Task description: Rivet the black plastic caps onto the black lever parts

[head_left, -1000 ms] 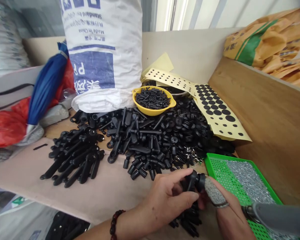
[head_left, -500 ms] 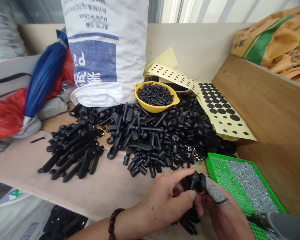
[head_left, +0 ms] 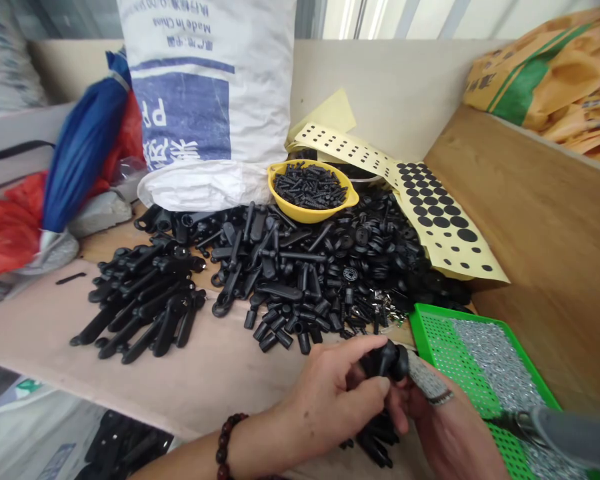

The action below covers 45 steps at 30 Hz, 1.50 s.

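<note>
My left hand (head_left: 325, 403), with a bead bracelet at the wrist, pinches a black plastic handle (head_left: 386, 361) between thumb and forefinger. From the other side my right hand (head_left: 447, 420) grips the same handle; one of its fingers wears a grey knitted finger cover (head_left: 427, 379). The lower end of the part is hidden by my fingers. Just under my hands, more black handles (head_left: 375, 443) lie on the table. Beyond my left hand are short black sleeves (head_left: 280, 327) and a large heap of loose black handles and round knobs (head_left: 365, 237).
On the left lies a pile of black handles (head_left: 145, 293). A yellow bowl (head_left: 310, 215) of black screw-like pieces stands behind the heap. At right are a green tray (head_left: 433, 340) of small metal pieces and a grey power tool (head_left: 570, 427). Sticker sheets (head_left: 447, 257) lie against the wooden side board.
The whole view has shifted slightly. Both hands keep their hold on the black handle, almost unmoved. The power tool at right has come a little further into view.
</note>
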### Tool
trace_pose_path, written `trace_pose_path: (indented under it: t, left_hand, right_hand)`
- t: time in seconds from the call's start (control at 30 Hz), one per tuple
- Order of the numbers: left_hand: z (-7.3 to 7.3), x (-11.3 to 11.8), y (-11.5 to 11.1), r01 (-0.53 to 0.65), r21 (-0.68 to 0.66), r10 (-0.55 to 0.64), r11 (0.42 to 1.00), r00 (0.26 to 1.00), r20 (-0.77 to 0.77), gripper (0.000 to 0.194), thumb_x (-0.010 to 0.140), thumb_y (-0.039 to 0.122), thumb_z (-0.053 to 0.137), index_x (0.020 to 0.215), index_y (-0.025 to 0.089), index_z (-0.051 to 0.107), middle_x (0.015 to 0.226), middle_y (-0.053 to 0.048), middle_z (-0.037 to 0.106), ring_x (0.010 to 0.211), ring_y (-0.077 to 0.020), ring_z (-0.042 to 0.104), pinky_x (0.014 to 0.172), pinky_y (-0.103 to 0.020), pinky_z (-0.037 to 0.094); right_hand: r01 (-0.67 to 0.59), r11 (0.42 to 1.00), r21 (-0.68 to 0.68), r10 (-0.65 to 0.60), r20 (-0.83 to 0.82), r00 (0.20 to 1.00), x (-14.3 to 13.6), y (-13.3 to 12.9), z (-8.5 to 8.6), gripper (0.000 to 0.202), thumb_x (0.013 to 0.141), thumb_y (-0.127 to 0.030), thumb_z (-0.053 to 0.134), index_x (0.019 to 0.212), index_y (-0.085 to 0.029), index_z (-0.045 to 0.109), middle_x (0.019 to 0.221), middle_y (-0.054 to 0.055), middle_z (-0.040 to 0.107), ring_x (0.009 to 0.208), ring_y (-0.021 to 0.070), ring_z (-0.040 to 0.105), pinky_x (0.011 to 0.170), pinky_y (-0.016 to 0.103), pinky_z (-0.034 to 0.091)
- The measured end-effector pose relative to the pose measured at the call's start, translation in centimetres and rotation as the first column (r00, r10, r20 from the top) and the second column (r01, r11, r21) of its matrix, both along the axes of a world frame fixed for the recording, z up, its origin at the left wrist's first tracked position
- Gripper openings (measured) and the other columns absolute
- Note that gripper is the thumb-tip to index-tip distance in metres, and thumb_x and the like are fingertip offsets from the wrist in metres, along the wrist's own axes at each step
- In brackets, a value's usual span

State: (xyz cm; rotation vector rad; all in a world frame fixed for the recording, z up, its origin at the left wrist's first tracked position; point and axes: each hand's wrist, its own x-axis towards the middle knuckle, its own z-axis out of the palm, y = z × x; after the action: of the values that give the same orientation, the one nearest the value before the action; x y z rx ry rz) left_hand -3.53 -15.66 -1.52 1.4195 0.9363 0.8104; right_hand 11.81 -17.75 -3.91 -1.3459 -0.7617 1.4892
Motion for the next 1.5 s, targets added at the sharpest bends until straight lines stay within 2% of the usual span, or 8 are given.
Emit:
trace_pose_path:
  t: [0.3, 0.6, 0.8, 0.9, 1.07, 1.23, 1.33, 1.5]
  left_hand:
    - [0.1, 0.0, -0.3, -0.018, 0.17, 0.037, 0.985, 0.994, -0.105, 0.041, 0.079, 0.014, 0.05, 0.119, 0.017, 0.062, 0.06, 0.005, 0.053, 0.05, -0.0074, 0.041, 0.049, -0.018, 0.034]
    - [0.2, -0.2, -0.4, 0.012, 0.225, -0.013, 0.974, 1.0, 0.007, 0.026, 0.086, 0.011, 0.047, 0.101, 0.019, 0.066, 0.069, 0.003, 0.066, 0.058, -0.0084, 0.053, 0.059, -0.018, 0.043]
    - [0.4, -0.3, -0.4, 0.055, 0.405, -0.001, 0.913, 0.991, -0.132, 0.025, 0.088, 0.012, 0.044, 0.105, 0.011, 0.061, 0.075, -0.005, 0.066, 0.072, -0.0155, 0.056, 0.072, -0.025, 0.045]
    - [0.7, -0.3, -0.4, 0.074, 0.34, -0.026, 0.938, 0.989, -0.145, 0.023, 0.089, 0.014, 0.046, 0.107, 0.011, 0.059, 0.072, -0.003, 0.066, 0.072, -0.0154, 0.058, 0.074, -0.025, 0.046]
    - [0.5, -0.6, 0.1, 0.059, 0.273, 0.026, 0.96, 0.954, -0.297, 0.025, 0.088, 0.021, 0.052, 0.112, 0.016, 0.057, 0.091, -0.005, 0.07, 0.083, -0.0189, 0.065, 0.074, -0.027, 0.048]
    - [0.4, -1.2, 0.5, 0.097, 0.339, 0.011, 0.936, 0.953, -0.303, 0.031, 0.088, 0.02, 0.046, 0.116, 0.013, 0.056, 0.098, -0.009, 0.07, 0.086, -0.02, 0.065, 0.076, -0.028, 0.048]
    - [1.2, -1.5, 0.5, 0.126, 0.302, -0.057, 0.945, 0.973, -0.226, 0.03, 0.089, 0.024, 0.048, 0.115, 0.015, 0.059, 0.093, -0.006, 0.069, 0.081, -0.017, 0.063, 0.073, -0.025, 0.047]
    - [1.7, -0.8, 0.7, 0.207, 0.034, -0.207, 0.978, 0.978, 0.019, 0.031, 0.084, 0.027, 0.053, 0.111, 0.016, 0.063, 0.075, -0.002, 0.063, 0.059, -0.0102, 0.053, 0.055, -0.019, 0.041]
  right_hand:
    - [0.078, 0.996, -0.034, -0.077, 0.036, 0.996, -0.7, -0.1, 0.0, 0.045, 0.058, -0.061, 0.068, 0.051, -0.018, 0.057, 0.042, 0.001, 0.051, 0.036, 0.012, 0.044, 0.038, 0.024, 0.036]
    - [0.065, 0.983, 0.17, -0.103, 0.225, 0.969, -0.4, -0.7, -1.7, 0.044, 0.073, -0.057, 0.06, 0.051, -0.019, 0.054, 0.044, 0.0, 0.05, 0.044, 0.0128, 0.046, 0.045, 0.024, 0.036]
    - [0.054, 0.989, 0.14, -0.077, 0.165, 0.983, -1.3, -0.7, -1.2, 0.043, 0.079, -0.054, 0.055, 0.053, -0.02, 0.049, 0.044, -0.002, 0.046, 0.042, 0.0116, 0.039, 0.042, 0.024, 0.033]
    - [0.037, 0.99, 0.138, -0.064, 0.199, 0.978, -1.2, -0.9, -1.5, 0.042, 0.082, -0.053, 0.053, 0.057, -0.02, 0.049, 0.047, -0.003, 0.045, 0.045, 0.0117, 0.04, 0.044, 0.024, 0.033]
    - [-0.123, 0.978, 0.17, 0.023, 0.493, 0.869, -0.3, -1.1, -2.3, 0.044, 0.088, -0.053, 0.044, 0.06, -0.02, 0.052, 0.049, -0.002, 0.049, 0.046, 0.0133, 0.046, 0.044, 0.024, 0.034]
    - [-0.359, 0.867, 0.345, 0.054, 0.652, 0.757, 0.8, -0.6, -0.2, 0.036, 0.09, -0.044, 0.043, 0.063, -0.021, 0.05, 0.054, -0.002, 0.05, 0.05, 0.0131, 0.047, 0.047, 0.023, 0.038]
    - [-0.433, 0.809, 0.398, 0.037, 0.7, 0.713, 1.6, -0.4, 0.9, 0.019, 0.091, -0.036, 0.043, 0.082, -0.023, 0.055, 0.068, -0.002, 0.058, 0.059, 0.0136, 0.055, 0.052, 0.021, 0.043]
    - [-0.519, 0.723, 0.456, 0.13, 0.647, 0.751, 1.8, -0.5, 1.5, 0.021, 0.093, -0.034, 0.037, 0.086, -0.023, 0.053, 0.068, -0.001, 0.057, 0.063, 0.0152, 0.059, 0.055, 0.021, 0.045]
